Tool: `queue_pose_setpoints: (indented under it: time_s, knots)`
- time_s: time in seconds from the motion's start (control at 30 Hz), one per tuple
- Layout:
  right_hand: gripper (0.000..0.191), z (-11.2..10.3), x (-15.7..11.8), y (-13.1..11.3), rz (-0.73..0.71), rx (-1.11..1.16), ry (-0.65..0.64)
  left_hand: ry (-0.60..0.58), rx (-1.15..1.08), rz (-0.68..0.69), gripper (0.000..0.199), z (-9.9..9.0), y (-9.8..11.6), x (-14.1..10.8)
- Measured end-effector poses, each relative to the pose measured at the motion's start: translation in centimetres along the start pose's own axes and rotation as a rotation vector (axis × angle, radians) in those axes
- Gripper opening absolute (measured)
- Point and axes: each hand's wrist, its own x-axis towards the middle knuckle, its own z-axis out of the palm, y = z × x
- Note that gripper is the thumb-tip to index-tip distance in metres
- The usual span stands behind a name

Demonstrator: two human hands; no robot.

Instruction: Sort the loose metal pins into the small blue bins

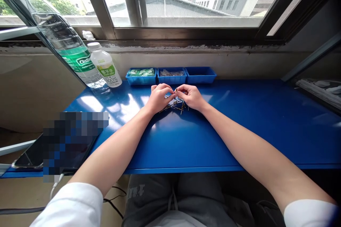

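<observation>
My left hand (159, 97) and my right hand (193, 97) meet above the middle of the blue table, fingertips almost touching. Between the right thumb and forefinger is a small dark and gold-coloured pin-like piece (176, 89). The left thumb and fingers are pinched close beside it; whatever lies between them is too small to name. Right under both hands, several thin metal pins (182, 107), some with dark sections, lie in a loose pile on the tabletop. The hands partly cover this pile.
Three blue bins hold green packets (141, 72), greyish small parts (172, 73) and dark contents (200, 71) along the back. A coconut water bottle (106, 67) and a large water bottle (77, 55) stand left. A phone (29, 154) with a cable lies near the front left edge.
</observation>
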Motion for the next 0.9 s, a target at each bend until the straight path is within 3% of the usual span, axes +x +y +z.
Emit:
queue_pose_setpoints:
  time_s: [0.17,0.33,0.6,0.9]
  knots:
    - [0.024,0.3,-0.2,0.3,0.005,-0.02,-0.059,0.024,-0.021,-0.004,0.029,-0.1,0.1,0.0]
    - [0.023,0.2,-0.2,0.2,-0.014,-0.02,-0.08,0.002,-0.069,0.09,0.028,-0.2,0.2,0.0]
    - [0.018,-0.6,0.0,0.2,-0.061,-0.24,0.005,-0.054,-0.039,0.034,0.026,-0.1,-0.2,0.1]
    - [0.015,-0.8,0.1,1.0,-0.153,-0.368,-0.057,0.054,-0.017,0.077,0.02,0.3,-0.7,0.2]
